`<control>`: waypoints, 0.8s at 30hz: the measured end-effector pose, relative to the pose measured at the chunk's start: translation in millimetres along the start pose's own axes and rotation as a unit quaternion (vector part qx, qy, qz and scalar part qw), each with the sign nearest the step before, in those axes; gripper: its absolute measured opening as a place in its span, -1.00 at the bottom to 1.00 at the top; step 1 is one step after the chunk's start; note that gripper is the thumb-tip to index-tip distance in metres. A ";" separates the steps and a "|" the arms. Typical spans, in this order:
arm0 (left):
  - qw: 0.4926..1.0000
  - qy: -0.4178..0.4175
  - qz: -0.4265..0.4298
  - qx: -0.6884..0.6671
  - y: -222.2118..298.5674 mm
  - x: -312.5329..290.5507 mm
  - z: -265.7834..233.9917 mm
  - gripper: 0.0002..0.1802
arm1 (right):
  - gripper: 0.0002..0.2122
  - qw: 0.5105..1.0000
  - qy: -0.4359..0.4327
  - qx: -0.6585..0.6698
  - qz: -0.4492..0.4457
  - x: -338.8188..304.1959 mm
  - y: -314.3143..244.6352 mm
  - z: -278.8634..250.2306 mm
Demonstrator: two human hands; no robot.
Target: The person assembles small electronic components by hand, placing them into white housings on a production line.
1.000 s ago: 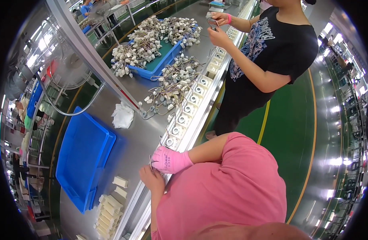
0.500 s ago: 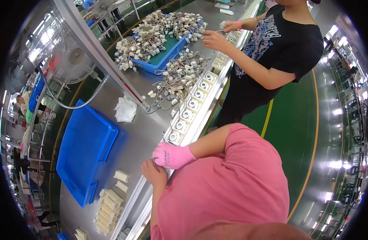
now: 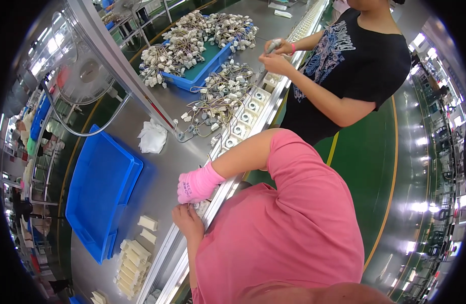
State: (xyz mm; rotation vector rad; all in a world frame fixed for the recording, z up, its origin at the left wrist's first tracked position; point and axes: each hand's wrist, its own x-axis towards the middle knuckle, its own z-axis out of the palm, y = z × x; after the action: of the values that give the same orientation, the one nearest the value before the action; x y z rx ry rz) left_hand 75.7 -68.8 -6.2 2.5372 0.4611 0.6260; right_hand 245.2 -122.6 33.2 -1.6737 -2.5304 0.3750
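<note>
My right hand, in a pink glove, is closed over the rail of the line. Just below it my bare left hand has its fingers bent together. Both meet at a small white part with a round grey piece, partly hidden by my fingers. What exactly each hand grips is too small to make out. Beyond my right arm, square white housings with round metal rings stand in a row along the conveyor track. Wired white connectors lie heaped beside that row.
An empty-looking blue bin lies at the left, near stacked cream blocks. A crumpled white cloth rests by a metal post. Farther off is a blue tray piled with connectors. A co-worker in black handles a part.
My right gloved hand has shifted left and slightly up, its elbow raised. My left hand stays close by it. The co-worker's hands have come closer together around a grey part.
</note>
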 end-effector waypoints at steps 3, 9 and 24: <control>1.000 0.000 -0.018 -0.002 -0.5 0.3 -0.5 -0.90 | -0.78 0.998 -0.046 0.018 0.023 -6.5 -9.0 -10.6; 0.999 0.008 -0.030 -0.020 1.2 3.1 2.8 -0.90 | -0.75 0.993 -0.042 0.070 0.081 -13.6 -14.9 -6.7; 0.998 0.012 -0.037 -0.053 -7.0 -0.3 5.2 -0.92 | -0.77 0.994 -0.061 -0.028 0.085 -14.3 -24.8 -8.7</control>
State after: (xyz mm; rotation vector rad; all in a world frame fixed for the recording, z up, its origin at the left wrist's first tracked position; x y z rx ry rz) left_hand 76.6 -65.1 -14.0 2.4036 0.5125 0.6364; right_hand 230.5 -143.6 48.8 -1.9518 -2.5095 0.4361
